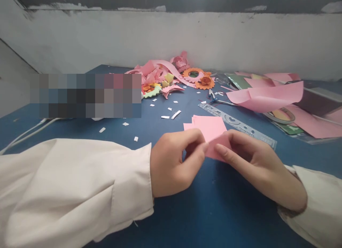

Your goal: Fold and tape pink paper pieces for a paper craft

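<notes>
Between my two hands is a small piece of pink paper (pixel 218 148), raised a little above the blue table. The thumb and index finger of my left hand (pixel 176 162) pinch its left corner. My right hand (pixel 251 162) grips its right side, thumb in front and fingers behind. Just beyond it lie several pink paper squares (pixel 210 125), loosely stacked and partly covered by the held piece and my fingers. A clear plastic ruler (pixel 237 123) rests slantwise behind my right hand.
Pink paper scraps and ruffled shapes (pixel 155 71) pile up at the back, beside orange paper rings (pixel 204 82). White paper bits (pixel 165 117) are scattered across the blue table (pixel 203 212). Large pink sheets (pixel 267 96) and a tape roll (pixel 280 115) lie at right. White cables (pixel 29 130) run at left.
</notes>
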A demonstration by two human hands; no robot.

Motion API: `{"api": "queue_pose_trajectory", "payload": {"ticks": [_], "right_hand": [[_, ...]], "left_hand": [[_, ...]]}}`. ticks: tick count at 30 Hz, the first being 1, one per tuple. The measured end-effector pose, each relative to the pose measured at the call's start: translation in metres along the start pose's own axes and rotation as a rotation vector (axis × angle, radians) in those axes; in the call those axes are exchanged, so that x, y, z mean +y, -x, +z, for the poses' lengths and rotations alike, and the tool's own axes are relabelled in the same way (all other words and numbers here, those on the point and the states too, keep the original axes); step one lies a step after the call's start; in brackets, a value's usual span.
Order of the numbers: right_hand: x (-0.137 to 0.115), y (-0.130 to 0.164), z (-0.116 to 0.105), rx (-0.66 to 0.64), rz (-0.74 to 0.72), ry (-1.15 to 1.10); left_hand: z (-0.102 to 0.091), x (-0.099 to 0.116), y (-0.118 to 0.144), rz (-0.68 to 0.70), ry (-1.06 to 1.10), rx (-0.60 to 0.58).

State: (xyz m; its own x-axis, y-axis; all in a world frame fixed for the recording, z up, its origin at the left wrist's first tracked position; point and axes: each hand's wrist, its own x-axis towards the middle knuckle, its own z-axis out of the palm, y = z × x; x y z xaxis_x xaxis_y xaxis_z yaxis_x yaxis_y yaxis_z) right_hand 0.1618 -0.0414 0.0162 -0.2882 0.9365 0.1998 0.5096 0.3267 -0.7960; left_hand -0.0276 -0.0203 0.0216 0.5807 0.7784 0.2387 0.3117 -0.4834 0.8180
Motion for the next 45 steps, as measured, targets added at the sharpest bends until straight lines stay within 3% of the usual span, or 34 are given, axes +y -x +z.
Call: {"api": "queue_pose_trajectory", "payload": {"ticks": [2,4,9,16,21,29,36,42,45], "right_hand": [[0.003,-0.001,0.0,0.011,0.015,0.029],[0.007,-0.002,0.0,0.019,-0.014,0.121],[0.022,-0.008,-0.001,0.072,-0.203,0.518],[0.03,-0.008,0.001,0.143,-0.213,0.734],[0.03,-0.006,0.002,0.197,-0.264,0.819],[0.025,-0.002,0.0,0.287,-0.408,1.023],[0.018,0.0,0.0,0.219,-0.497,1.008],[0.016,0.001,-0.003,0.055,-0.442,0.913],[0.015,0.002,-0.007,-0.002,-0.508,1.006]], "left_hand": [[0.0,0.002,0.002,0.004,-0.096,0.14],[-0.001,0.002,0.002,-0.002,-0.197,0.184],[-0.005,-0.007,-0.008,-0.086,-0.577,0.034],[-0.004,-0.015,-0.012,-0.069,-0.857,0.008],[-0.001,-0.017,-0.008,0.011,-0.972,0.008],[-0.004,-0.018,-0.004,0.166,-1.035,-0.127],[-0.003,-0.018,-0.004,0.201,-1.053,-0.115],[-0.003,-0.019,-0.006,0.232,-1.103,-0.11],[-0.003,-0.018,-0.004,0.298,-1.158,-0.11]]}}
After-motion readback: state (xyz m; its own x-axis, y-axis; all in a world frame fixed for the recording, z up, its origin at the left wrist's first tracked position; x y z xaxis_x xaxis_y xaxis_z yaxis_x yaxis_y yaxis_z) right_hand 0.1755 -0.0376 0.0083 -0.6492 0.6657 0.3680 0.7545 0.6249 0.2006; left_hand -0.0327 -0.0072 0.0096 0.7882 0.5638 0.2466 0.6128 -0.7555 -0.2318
